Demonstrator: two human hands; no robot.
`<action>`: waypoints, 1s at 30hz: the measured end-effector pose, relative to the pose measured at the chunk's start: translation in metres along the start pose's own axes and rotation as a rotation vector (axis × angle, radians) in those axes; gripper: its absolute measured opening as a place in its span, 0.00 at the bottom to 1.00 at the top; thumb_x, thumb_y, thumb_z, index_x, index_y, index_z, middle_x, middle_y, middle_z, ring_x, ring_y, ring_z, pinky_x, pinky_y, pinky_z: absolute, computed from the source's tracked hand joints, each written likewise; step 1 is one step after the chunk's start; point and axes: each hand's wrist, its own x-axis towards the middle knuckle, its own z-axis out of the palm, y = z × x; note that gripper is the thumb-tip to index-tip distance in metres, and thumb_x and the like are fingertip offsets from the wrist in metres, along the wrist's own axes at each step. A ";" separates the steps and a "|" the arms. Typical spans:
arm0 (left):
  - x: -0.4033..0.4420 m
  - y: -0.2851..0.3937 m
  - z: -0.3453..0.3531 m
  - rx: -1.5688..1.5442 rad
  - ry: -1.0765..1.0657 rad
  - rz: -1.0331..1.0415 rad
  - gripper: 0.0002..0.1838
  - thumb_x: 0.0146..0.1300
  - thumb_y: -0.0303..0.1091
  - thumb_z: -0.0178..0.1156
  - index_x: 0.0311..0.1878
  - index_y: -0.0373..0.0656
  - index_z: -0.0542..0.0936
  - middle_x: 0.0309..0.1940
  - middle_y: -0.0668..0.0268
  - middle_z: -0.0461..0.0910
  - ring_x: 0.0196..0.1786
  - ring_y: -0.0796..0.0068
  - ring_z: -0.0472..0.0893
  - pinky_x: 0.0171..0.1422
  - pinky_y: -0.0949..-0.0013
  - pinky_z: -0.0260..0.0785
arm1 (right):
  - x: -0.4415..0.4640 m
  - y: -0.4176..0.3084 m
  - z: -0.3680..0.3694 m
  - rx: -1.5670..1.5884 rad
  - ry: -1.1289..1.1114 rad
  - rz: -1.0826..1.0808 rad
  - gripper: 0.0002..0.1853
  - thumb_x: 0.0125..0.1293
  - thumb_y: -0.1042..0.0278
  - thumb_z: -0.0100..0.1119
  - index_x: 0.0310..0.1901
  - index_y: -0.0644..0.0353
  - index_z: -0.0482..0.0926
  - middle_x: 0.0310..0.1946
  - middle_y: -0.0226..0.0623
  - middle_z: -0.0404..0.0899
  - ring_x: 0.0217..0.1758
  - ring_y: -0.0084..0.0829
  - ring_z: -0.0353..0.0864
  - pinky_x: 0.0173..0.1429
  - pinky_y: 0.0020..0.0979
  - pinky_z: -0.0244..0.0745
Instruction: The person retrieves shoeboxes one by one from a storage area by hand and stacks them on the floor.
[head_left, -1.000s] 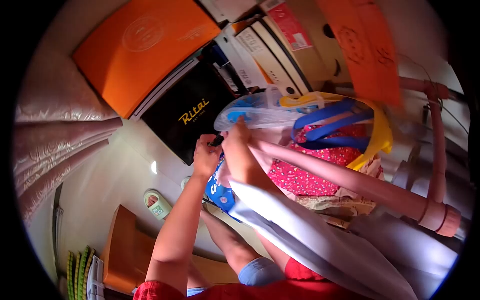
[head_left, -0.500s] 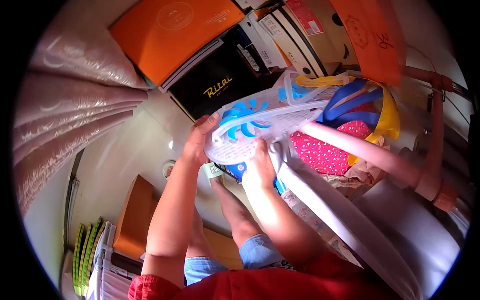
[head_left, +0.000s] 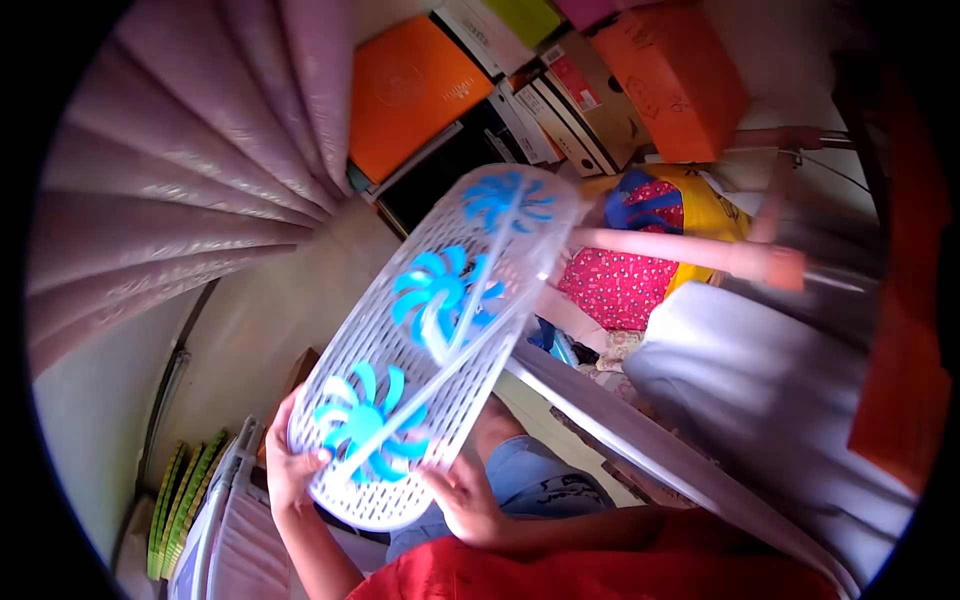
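Note:
A long white perforated cooling pad point(head_left: 425, 375) with rounded ends and three blue fans is held up in front of me, tilted, its far end towards the stacked boxes. A thin white folding bar lies across its fans. My left hand point(head_left: 290, 465) grips the near end at its left edge, thumb on top. On the right edge of that end, my right hand point(head_left: 465, 497) is closed, its thumb over the rim. Fingers beneath the pad are hidden.
Orange box point(head_left: 415, 85) and other shoe boxes are stacked at the back. A pink curtain point(head_left: 190, 150) hangs at left. To the right are a pink rail point(head_left: 680, 250), a red patterned cloth point(head_left: 620, 285), a yellow bag point(head_left: 715, 215) and grey fabric point(head_left: 740, 370).
Both hands have drawn the pad nearer and lower, turning it so all three fans face up towards me. My view has shifted, showing more curtain and boxes.

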 end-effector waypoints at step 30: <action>-0.312 -0.371 0.225 -0.348 -0.237 -0.286 0.33 0.47 0.23 0.52 0.62 0.39 0.62 0.48 0.53 0.78 0.49 0.56 0.79 0.58 0.53 0.69 | -0.257 -0.160 -0.404 -0.285 -0.012 -0.412 0.30 0.65 0.70 0.53 0.66 0.57 0.52 0.49 0.46 0.73 0.45 0.32 0.77 0.50 0.30 0.73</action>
